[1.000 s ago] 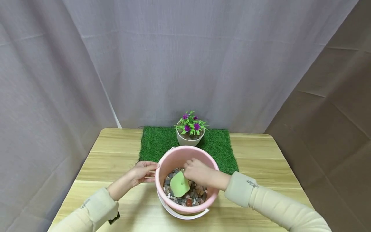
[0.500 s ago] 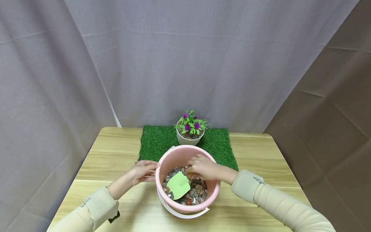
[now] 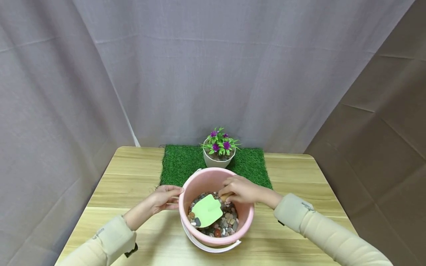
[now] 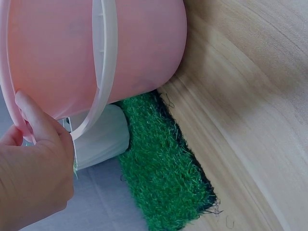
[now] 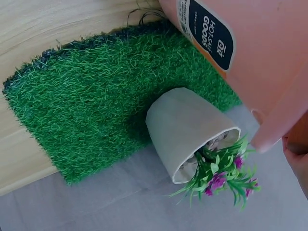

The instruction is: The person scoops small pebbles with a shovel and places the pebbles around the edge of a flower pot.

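A pink bucket [image 3: 250,221] with a white handle stands at the front of the table, pebbles [image 3: 229,221] covering its bottom. My left hand [image 3: 163,197] pinches the bucket's left rim between thumb and fingers, as the left wrist view also shows. Inside the bucket, my right hand [image 3: 241,190] grips the wooden handle of a small trowel [image 3: 208,211]. Its light green blade points down and left, over the pebbles. A few stones lie at the blade's left edge; whether they rest on it I cannot tell. In the right wrist view only a sliver of the right hand [image 5: 299,168] shows.
Behind the bucket, a white pot [image 3: 217,161] with purple flowers [image 3: 215,147] stands on a green artificial grass mat [image 3: 179,162]. The bucket covers the mat's front part. Grey curtains [image 3: 213,74] hang behind the wooden table [image 3: 133,173].
The right hand has moved right and drawn the trowel up from the pebbles, so the blade shows more fully and its wooden handle is visible. The left hand stays on the rim.
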The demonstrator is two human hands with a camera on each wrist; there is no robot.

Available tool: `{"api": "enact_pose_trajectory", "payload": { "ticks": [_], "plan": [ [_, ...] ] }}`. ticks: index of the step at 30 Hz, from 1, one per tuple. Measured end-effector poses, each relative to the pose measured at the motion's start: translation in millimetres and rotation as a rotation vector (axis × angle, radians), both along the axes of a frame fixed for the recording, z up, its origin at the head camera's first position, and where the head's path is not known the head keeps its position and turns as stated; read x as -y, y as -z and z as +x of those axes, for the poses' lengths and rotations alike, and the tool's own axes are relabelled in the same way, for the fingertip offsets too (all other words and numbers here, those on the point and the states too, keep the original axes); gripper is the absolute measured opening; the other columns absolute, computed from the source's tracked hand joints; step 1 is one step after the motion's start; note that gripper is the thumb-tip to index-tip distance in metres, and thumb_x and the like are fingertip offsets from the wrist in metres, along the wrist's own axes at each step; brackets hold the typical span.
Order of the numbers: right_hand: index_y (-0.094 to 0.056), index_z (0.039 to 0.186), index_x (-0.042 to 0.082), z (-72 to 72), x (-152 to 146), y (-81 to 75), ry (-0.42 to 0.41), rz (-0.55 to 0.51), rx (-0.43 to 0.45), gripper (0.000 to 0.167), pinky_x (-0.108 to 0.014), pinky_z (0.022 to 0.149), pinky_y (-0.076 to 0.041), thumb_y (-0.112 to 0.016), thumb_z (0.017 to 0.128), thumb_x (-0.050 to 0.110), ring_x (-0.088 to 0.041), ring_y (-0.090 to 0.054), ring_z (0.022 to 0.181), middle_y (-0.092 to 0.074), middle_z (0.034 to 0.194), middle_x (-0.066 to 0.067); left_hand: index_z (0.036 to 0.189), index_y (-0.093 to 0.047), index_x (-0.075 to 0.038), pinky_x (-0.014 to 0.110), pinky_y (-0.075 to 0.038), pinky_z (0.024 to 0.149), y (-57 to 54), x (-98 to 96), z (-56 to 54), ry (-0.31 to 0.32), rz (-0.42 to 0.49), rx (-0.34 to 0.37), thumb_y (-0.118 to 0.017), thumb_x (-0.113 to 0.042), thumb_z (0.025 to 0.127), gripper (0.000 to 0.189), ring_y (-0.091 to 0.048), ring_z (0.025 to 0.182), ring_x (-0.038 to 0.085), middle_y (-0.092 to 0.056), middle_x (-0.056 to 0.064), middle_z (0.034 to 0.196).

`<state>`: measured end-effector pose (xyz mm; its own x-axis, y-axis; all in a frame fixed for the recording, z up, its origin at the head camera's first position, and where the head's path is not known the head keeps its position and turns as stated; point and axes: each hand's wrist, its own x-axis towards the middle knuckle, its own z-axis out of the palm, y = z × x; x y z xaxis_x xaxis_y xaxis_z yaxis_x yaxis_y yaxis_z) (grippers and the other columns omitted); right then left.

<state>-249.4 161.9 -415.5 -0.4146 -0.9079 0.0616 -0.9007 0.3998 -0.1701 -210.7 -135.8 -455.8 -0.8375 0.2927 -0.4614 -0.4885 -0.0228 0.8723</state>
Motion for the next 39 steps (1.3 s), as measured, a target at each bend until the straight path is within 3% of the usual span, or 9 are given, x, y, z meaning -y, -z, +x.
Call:
{"api": "enact_pose_trajectory", "payload": {
  "ticks": [8,13,20,27,39],
  "plan": [
    [-0.073,0.103,0.017,-4.4,-6.2,-3.7,0.002,-0.047,0.032,0.025,-0.021,0.071,-0.051,-0.073,0.078,0.023,-0.006,-0.050,0.076,-0.060,0.085,0.004,0.112,-0.059,0.006,0.022,-0.063,0.068,-1.2,0.6,1.3,-0.005,0.000,-0.002,-0.059,-0.013,0.092,0.027,-0.064,0.065,0.005,-0.066,0.000,0.076],
    [-0.072,0.105,0.017,-5.6,-10.6,-5.1,0.039,-0.057,0.072,0.027,-0.024,0.077,-0.053,-0.073,0.079,0.023,-0.007,-0.055,0.079,-0.063,0.090,0.003,0.108,-0.062,0.002,0.023,-0.063,0.069,-1.0,0.6,1.0,-0.005,0.010,0.002,-0.059,-0.012,0.092,0.021,-0.064,0.065,0.006,-0.066,0.000,0.075],
    [-0.071,0.105,0.012,-7.6,-18.2,-7.5,0.100,-0.105,0.131,0.026,-0.038,0.089,-0.055,-0.073,0.079,0.018,-0.018,-0.062,0.093,-0.067,0.100,-0.001,0.107,-0.062,0.001,0.023,-0.063,0.068,-0.6,0.2,0.7,-0.007,0.011,0.000,-0.058,-0.012,0.092,0.020,-0.064,0.064,0.006,-0.066,-0.001,0.073],
    [-0.071,0.105,0.011,-12.0,-26.0,-14.9,0.145,-0.135,0.158,0.026,-0.040,0.090,-0.055,-0.073,0.080,0.017,-0.020,-0.061,0.096,-0.067,0.104,-0.004,0.107,-0.061,0.002,0.021,-0.063,0.066,-1.2,0.3,1.0,-0.004,0.010,-0.003,-0.058,-0.012,0.093,0.021,-0.064,0.063,0.005,-0.065,-0.002,0.071],
    [-0.071,0.105,0.008,-20.9,-41.0,-24.9,0.173,-0.176,0.177,0.025,-0.025,0.075,-0.057,-0.072,0.080,0.011,-0.016,-0.060,0.088,-0.067,0.100,-0.005,0.108,-0.061,0.003,0.020,-0.062,0.065,-1.4,0.0,0.8,-0.004,0.004,0.000,-0.058,-0.012,0.092,0.021,-0.064,0.063,0.005,-0.064,-0.002,0.071]
  ]
}}
